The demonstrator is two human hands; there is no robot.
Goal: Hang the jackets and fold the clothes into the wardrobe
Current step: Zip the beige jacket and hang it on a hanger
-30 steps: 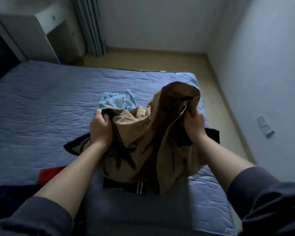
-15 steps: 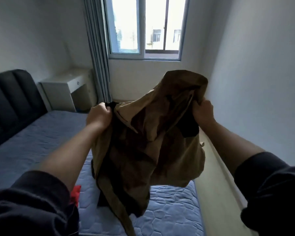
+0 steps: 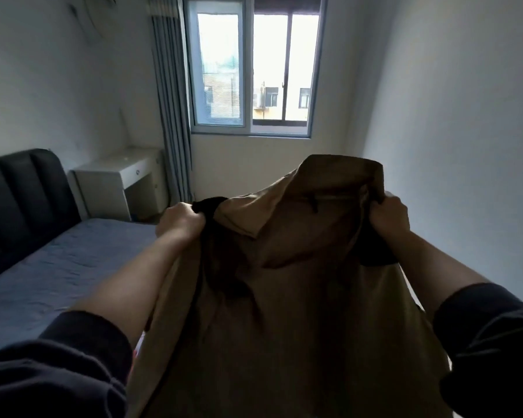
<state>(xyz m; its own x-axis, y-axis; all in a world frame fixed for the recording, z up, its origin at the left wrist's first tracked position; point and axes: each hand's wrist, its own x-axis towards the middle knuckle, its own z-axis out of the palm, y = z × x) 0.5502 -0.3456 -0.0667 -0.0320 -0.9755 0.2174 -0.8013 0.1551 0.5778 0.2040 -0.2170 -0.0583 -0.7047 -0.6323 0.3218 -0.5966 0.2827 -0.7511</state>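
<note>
While the left hand (image 3: 181, 221) and the right hand (image 3: 388, 217) each clenched a fistful of its collar end, the jacket (image 3: 299, 282) hung spread in the air near the bed (image 3: 58, 267). Judging by that, hanging had barely begun; no wardrobe was in view.

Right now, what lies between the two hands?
In the head view, only the tan jacket: its top edge runs from the left hand to the right hand, both gripping it.
</note>
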